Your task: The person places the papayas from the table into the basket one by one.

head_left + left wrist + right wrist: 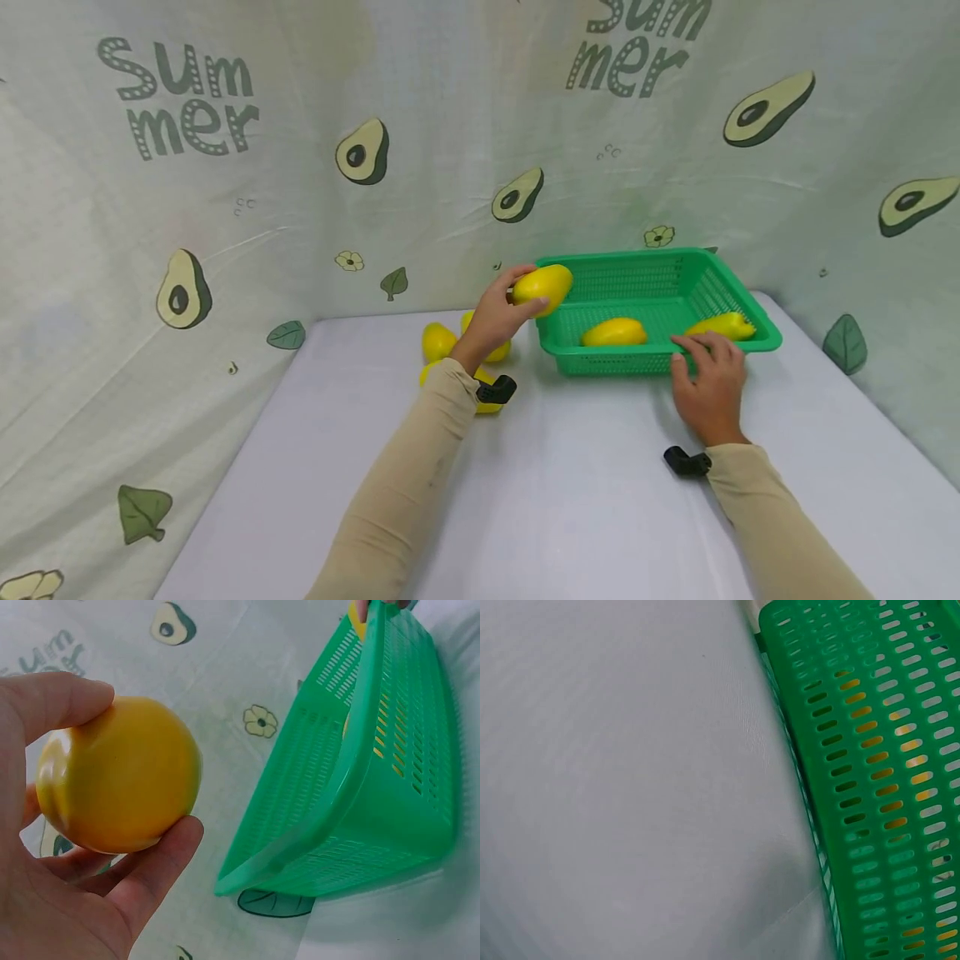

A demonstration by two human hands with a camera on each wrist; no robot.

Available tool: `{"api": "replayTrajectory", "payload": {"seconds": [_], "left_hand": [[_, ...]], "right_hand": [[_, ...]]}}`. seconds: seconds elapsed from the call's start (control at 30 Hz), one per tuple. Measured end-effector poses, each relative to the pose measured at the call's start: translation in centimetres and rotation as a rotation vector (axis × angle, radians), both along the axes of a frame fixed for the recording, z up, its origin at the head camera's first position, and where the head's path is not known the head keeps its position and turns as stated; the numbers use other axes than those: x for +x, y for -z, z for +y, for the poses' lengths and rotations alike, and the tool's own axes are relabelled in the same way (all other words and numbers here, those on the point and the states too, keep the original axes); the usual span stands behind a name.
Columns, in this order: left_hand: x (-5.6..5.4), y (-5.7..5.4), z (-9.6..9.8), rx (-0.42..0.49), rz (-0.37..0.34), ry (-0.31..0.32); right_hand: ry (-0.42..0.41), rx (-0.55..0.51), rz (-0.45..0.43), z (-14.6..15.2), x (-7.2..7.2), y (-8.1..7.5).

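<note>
My left hand (491,321) holds a smooth yellow mango (545,287) between thumb and fingers, raised beside the left end of a green plastic basket (600,364). In the left wrist view the mango (124,776) sits in the curve of the fingers, apart from the basket (360,802). My right hand (712,387) grips the basket's front rim, thumb on the outer side and fingers over the top. Inside the basket lie another mango (615,332) and, near the right hand, a longer yellow fruit (723,326) with a notched end.
Several more yellow fruits lie on the white-covered table (570,483), left of the basket; one mango (438,342) shows plainly, others are partly hidden behind the left wrist. A printed cloth (442,83) hangs behind. Each wrist carries a small black camera.
</note>
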State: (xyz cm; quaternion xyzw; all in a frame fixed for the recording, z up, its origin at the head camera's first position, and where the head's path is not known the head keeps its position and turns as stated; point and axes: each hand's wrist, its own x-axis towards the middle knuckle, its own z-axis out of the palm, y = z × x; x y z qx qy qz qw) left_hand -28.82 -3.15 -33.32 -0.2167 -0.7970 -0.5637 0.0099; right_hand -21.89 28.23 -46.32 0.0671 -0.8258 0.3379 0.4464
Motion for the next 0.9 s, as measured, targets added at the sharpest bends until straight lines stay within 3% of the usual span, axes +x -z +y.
{"api": "replayTrajectory", "payload": {"seconds": [0.7,0.9], "left_hand": [[-0.1,0.6,2.4,-0.030,-0.032,0.030],[-0.6,0.2,3.2,-0.048,0.020,0.040]], "right_hand": [[-0.002,0.003,-0.014,0.1,0.4,0.9],[-0.004,0.020,0.017,0.3,-0.2,0.6]]}}
